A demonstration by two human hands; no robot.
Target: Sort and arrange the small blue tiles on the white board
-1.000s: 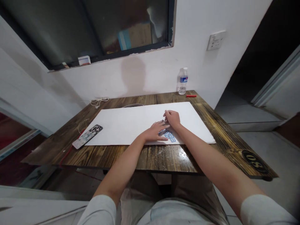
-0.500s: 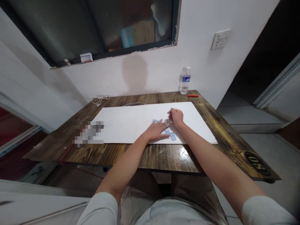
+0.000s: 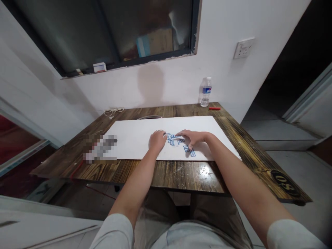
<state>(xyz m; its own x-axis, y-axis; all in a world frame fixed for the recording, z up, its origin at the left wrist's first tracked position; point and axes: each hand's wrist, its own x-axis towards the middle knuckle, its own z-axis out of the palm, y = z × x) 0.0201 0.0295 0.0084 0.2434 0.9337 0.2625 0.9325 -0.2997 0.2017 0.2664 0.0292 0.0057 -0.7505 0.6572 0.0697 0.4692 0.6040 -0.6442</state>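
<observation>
Small blue-edged rectangular pieces (image 3: pixel 172 138) lie in a bunched, curving row on a white board (image 3: pixel 129 145), and a short group (image 3: pixel 189 151) sits nearer the front. My left hand (image 3: pixel 157 140) rests on the board at the left of the row, its fingers curled together and close to the nearest pieces. My right hand (image 3: pixel 193 137) arches over the row with its fingers spread, and its fingertips are at or on the pieces. Some pieces are hidden beneath it.
The board lies on a dark wooden table (image 3: pixel 178 173). A pixelated flat object (image 3: pixel 100 149) sits at its left edge. A water bottle (image 3: pixel 205 92), a red stick (image 3: pixel 214 108) and a white cord (image 3: pixel 113 111) lie along the back by the wall.
My left hand has moved left and curled, uncovering more pieces. My right hand has moved toward the front and now reaches across the row.
</observation>
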